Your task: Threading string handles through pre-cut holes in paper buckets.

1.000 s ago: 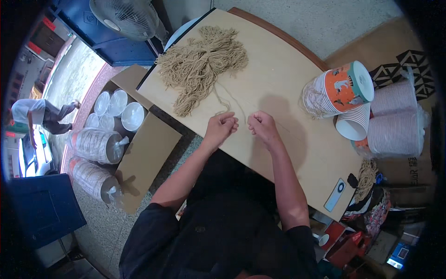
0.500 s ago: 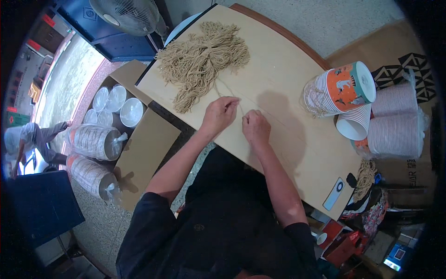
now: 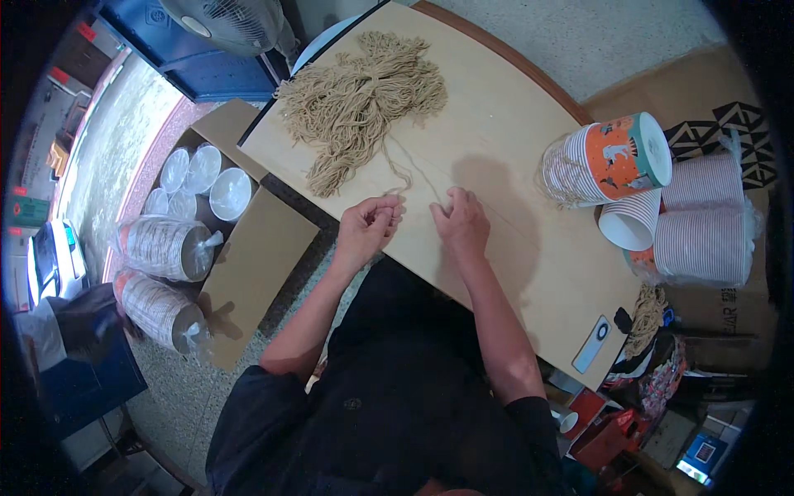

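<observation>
A thin tan string runs from a large bundle of tan strings (image 3: 364, 91) on the table toward both hands. My left hand (image 3: 368, 231) is closed in a pinch near the table's front edge, and a slack, curled length of string (image 3: 405, 178) reaches its fingertips. To its right, my right hand (image 3: 463, 225) rests low over the tabletop, fingers bent and the thumb apart from the index finger. Another length of string (image 3: 426, 178) ends up in the gap between that thumb and finger. The fingertips' undersides are hidden.
Stacked paper cups (image 3: 608, 161) stand at the table's right, beside a tipped white cup (image 3: 628, 225) and plastic-wrapped stacks (image 3: 703, 240). Left of the table, an open carton (image 3: 260, 269) holds more wrapped cups. A fan (image 3: 236, 25) is at the back left.
My hands have moved apart: the left toward me and left, the right slightly right with its thumb now spread. The string lies looser. A person at far left is no longer clearly visible.
</observation>
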{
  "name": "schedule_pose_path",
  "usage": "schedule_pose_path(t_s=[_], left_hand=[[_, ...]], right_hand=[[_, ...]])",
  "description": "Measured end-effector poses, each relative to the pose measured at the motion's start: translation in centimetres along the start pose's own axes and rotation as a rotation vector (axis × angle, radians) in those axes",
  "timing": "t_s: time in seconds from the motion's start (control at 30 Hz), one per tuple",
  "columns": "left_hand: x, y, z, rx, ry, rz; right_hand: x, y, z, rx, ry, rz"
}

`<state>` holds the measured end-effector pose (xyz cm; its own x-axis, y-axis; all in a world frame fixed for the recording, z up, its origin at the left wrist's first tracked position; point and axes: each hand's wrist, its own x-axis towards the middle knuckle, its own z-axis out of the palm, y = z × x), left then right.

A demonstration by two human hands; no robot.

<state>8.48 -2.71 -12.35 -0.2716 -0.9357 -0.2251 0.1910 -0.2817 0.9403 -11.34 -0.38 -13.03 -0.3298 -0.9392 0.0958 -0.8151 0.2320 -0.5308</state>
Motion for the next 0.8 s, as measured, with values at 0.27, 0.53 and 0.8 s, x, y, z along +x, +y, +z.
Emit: schedule_pose_path(t_s=[0.27, 0.53, 0.8], left_hand=[[-0.2, -0.5, 0.3, 0.112, -0.089, -0.108], [-0.3, 0.7, 3.2, -0.155, -0.150, -0.261], [-0.4, 1.3, 2.6, -0.120, -0.170, -0.192]], right_hand=[[-0.3, 2.0, 0.2, -0.135, -0.077, -0.080], [-2.5, -1.5, -4.9, 0.881, -0.536, 0.298], [-3.1, -1.8, -5.5, 0.944, -0.548, 0.211]])
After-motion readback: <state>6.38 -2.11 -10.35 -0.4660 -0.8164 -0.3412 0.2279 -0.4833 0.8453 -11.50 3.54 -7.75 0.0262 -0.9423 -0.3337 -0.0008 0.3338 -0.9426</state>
